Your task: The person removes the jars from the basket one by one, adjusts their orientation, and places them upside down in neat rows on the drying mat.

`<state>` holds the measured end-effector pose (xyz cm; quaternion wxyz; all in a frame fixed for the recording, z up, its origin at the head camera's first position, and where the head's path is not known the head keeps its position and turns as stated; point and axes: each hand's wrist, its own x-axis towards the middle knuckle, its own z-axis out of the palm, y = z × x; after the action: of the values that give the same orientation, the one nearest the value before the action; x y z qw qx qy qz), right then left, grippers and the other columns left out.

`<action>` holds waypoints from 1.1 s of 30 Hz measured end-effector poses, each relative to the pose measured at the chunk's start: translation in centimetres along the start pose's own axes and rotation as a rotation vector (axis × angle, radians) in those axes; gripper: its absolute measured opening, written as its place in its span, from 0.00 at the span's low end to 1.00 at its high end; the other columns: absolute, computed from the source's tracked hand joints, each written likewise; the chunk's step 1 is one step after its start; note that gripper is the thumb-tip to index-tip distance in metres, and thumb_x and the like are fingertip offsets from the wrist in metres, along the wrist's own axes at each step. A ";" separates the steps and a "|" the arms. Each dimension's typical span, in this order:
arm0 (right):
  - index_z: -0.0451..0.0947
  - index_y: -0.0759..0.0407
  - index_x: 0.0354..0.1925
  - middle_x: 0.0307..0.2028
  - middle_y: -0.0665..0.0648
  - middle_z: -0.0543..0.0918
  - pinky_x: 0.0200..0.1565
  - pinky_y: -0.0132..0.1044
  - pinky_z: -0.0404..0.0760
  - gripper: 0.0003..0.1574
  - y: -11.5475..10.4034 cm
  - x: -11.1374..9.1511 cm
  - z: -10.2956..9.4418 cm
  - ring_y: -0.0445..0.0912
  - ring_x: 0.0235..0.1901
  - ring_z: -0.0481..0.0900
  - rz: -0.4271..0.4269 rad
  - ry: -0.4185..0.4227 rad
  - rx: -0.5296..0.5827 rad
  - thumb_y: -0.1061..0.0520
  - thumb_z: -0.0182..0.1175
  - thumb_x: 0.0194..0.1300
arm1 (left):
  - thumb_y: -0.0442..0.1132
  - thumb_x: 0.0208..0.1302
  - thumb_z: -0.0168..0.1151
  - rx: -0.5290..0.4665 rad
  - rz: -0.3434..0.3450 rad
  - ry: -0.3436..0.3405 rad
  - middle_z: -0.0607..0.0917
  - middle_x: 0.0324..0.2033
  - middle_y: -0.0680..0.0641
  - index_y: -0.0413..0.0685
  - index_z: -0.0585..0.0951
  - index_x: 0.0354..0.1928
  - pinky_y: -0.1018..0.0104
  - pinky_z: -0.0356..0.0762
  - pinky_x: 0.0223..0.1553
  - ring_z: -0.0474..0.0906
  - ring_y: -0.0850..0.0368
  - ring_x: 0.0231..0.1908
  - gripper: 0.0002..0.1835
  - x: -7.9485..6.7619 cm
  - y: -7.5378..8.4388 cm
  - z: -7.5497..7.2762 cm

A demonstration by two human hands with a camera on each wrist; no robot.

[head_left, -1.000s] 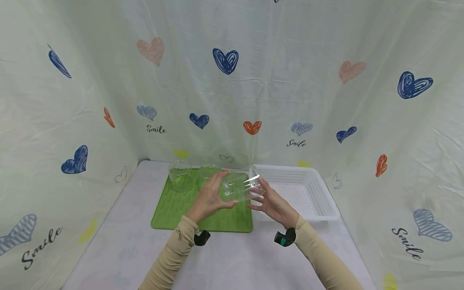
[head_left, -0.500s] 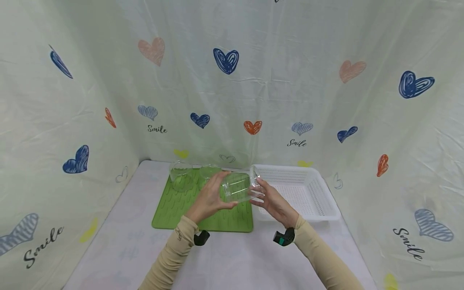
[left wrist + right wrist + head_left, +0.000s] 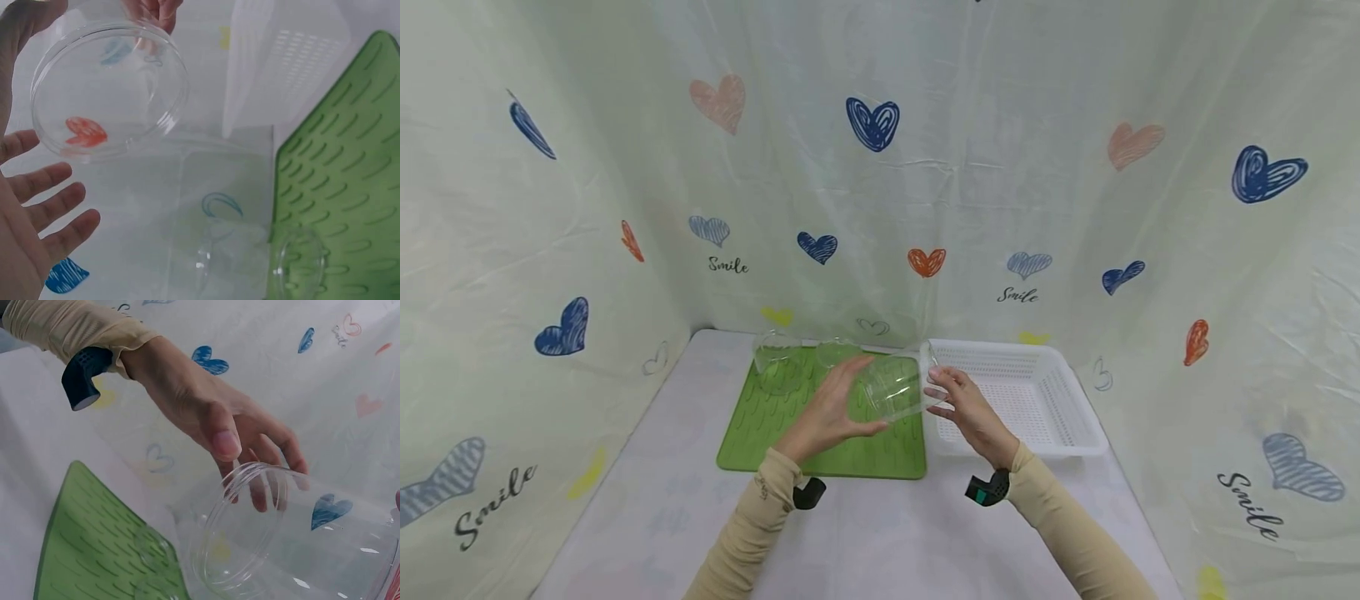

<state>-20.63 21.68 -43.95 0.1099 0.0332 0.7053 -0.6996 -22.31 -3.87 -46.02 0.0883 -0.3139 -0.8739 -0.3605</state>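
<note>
A clear jar (image 3: 895,387) lies sideways in the air between both hands, over the right part of the green drying mat (image 3: 760,437). My right hand (image 3: 973,412) grips it by its mouth end. The right wrist view shows the thumb at the ridged rim, other fingers seen through the clear wall of the jar (image 3: 325,550). At the other end my left hand (image 3: 827,412) is spread around the jar's base. In the left wrist view its fingers (image 3: 62,194) are extended and apart, with the index fingertip right at the edge of the round base.
Two more clear vessels stand at the back of the mat, a larger one (image 3: 777,362) left and a smaller one (image 3: 837,352) beside it. A white perforated basket (image 3: 1060,408) stands on the right. Heart-printed curtain (image 3: 872,192) surrounds the table.
The jar has tilted, its mouth end now a little higher, and the left hand has drawn slightly left from its base. The right fingers have closed in on the mouth end.
</note>
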 end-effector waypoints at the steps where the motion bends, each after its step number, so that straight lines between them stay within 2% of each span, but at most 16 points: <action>1: 0.49 0.57 0.70 0.69 0.60 0.54 0.64 0.53 0.70 0.47 0.0 0.0 0.0 0.60 0.69 0.61 -0.003 0.001 -0.003 0.36 0.56 0.66 | 0.62 0.47 0.73 -0.008 -0.015 -0.006 0.61 0.72 0.43 0.54 0.55 0.74 0.42 0.62 0.67 0.57 0.45 0.71 0.56 -0.2 -0.2 0.0; 7: 0.44 0.58 0.73 0.69 0.64 0.57 0.63 0.51 0.71 0.53 0.2 0.5 0.1 0.60 0.70 0.60 -0.004 0.046 -0.037 0.38 0.59 0.65 | 0.65 0.52 0.67 -0.028 -0.119 -0.046 0.62 0.71 0.45 0.55 0.58 0.73 0.42 0.65 0.65 0.60 0.44 0.70 0.50 -2.2 -1.7 -0.1; 10: 0.43 0.58 0.73 0.69 0.66 0.58 0.62 0.50 0.73 0.55 0.4 1.1 0.1 0.59 0.69 0.62 -0.009 0.082 -0.073 0.39 0.60 0.64 | 0.63 0.56 0.66 -0.027 -0.171 -0.070 0.66 0.69 0.44 0.52 0.63 0.70 0.42 0.68 0.63 0.64 0.43 0.68 0.44 -3.6 -2.7 0.1; 16: 0.43 0.57 0.74 0.69 0.65 0.58 0.62 0.49 0.74 0.59 0.5 2.3 0.2 0.57 0.66 0.66 -0.032 0.151 -0.153 0.38 0.64 0.60 | 0.57 0.61 0.64 0.003 -0.349 -0.154 0.70 0.65 0.39 0.46 0.72 0.62 0.42 0.71 0.60 0.69 0.39 0.63 0.33 -6.2 -5.3 0.6; 20: 0.42 0.57 0.74 0.70 0.64 0.58 0.63 0.51 0.71 0.63 0.8 3.3 0.5 0.57 0.67 0.64 -0.063 0.184 -0.219 0.36 0.66 0.57 | 0.51 0.63 0.64 0.030 -0.448 -0.166 0.73 0.62 0.37 0.43 0.75 0.59 0.42 0.73 0.58 0.72 0.37 0.60 0.27 -7.5 -7.3 1.3; 25: 0.42 0.52 0.75 0.70 0.62 0.58 0.64 0.53 0.70 0.66 1.1 4.4 0.7 0.57 0.69 0.60 -0.086 0.221 -0.310 0.32 0.67 0.53 | 0.43 0.63 0.64 0.072 -0.476 -0.121 0.77 0.55 0.36 0.41 0.78 0.53 0.41 0.74 0.55 0.75 0.36 0.55 0.19 -8.6 -9.5 2.4; 33: 0.41 0.53 0.75 0.70 0.62 0.59 0.64 0.55 0.69 0.72 1.4 6.2 1.0 0.57 0.69 0.59 -0.116 0.254 -0.407 0.27 0.68 0.48 | 0.43 0.61 0.65 0.192 -0.478 -0.091 0.81 0.49 0.40 0.45 0.82 0.44 0.38 0.75 0.50 0.77 0.38 0.50 0.13 -9.9 -11.2 4.3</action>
<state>-26.28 20.05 -46.58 -0.0155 0.0573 0.8406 -0.5384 -21.10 -11.80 -59.36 -0.0095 -0.1044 -0.9565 -0.2722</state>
